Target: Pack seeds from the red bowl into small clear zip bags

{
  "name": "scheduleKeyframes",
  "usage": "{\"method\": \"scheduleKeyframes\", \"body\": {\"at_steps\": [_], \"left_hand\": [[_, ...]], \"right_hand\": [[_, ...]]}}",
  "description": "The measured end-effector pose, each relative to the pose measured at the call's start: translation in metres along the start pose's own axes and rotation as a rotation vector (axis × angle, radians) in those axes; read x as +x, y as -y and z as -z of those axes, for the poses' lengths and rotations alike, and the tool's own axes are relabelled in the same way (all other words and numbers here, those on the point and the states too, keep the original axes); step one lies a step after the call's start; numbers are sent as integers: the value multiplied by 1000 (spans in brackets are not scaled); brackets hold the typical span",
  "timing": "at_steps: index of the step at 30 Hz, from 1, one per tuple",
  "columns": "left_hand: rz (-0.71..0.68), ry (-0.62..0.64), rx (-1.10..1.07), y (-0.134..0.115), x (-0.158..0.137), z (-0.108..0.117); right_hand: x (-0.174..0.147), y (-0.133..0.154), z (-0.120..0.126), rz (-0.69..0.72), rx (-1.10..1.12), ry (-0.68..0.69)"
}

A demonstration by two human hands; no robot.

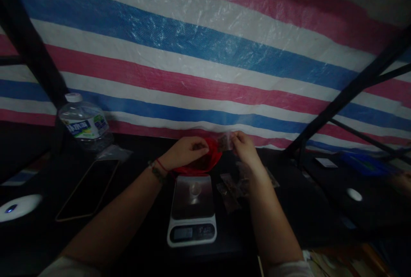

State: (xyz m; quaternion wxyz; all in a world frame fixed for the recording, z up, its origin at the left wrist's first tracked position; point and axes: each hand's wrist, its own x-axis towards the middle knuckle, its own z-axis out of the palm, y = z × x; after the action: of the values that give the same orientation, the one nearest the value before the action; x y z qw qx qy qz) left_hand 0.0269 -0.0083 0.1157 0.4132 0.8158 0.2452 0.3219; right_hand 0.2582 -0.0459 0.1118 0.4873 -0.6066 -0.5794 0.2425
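Note:
My right hand [244, 146] pinches a small clear plastic bag [225, 141] with dark contents by its edge. My left hand [188, 153] is over a red bag [212, 153], thumb and fingertips drawn together at its opening; whatever they hold is too dark to make out. In front of the red bag stands a white kitchen scale [192, 212] with a steel plate and a display. On that plate sits a small round clear object [195, 189]. Several small filled plastic bags [229, 191] lie on the dark table between the scale and my right forearm.
At left are a large plastic bottle [85, 123], a clear plastic bag [114, 153], a phone [88, 189] and a white mouse [19, 207]. A striped tarp [192, 63] hangs behind, with dark metal posts at both sides. Another person's hand [403, 181] is at far right, near a blue object [366, 163].

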Motion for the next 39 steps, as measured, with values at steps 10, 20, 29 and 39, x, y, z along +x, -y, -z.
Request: {"method": "scheduleKeyframes", "body": {"at_steps": [10,20,29,39], "left_hand": [[78,-111,54,26,-11,9],[261,80,-366,34,-8,3],[336,64,-381,33,-9,1],[302,91,-258,36,-7,0]], "right_hand": [[4,32,-84,123,49,271],[-11,20,-82,-11,248,293],[-17,22,-72,62,-37,356],[-11,8,-78,-200,189,486]]}}
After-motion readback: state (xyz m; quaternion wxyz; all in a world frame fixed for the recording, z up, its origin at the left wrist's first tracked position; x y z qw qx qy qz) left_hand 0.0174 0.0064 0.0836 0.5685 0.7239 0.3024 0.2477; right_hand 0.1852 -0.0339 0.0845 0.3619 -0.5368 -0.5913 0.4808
